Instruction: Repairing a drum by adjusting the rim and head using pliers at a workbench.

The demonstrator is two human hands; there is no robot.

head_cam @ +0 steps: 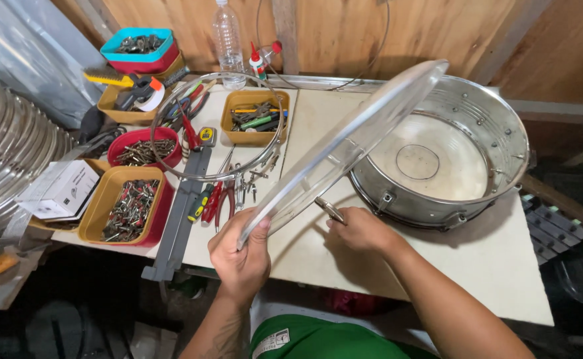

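Hands (241,256) (360,229) tilt clear round drumhead (344,146); shiny metal shell (451,193) beside.

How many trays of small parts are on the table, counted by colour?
Yellow trays: 3
Red trays: 1
Blue-over-red trays: 1
Total: 5

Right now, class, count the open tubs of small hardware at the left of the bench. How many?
5: a blue tub at the back, a yellow one below it, a red one, a front yellow one, and one inside the hoop. Others may be hidden.
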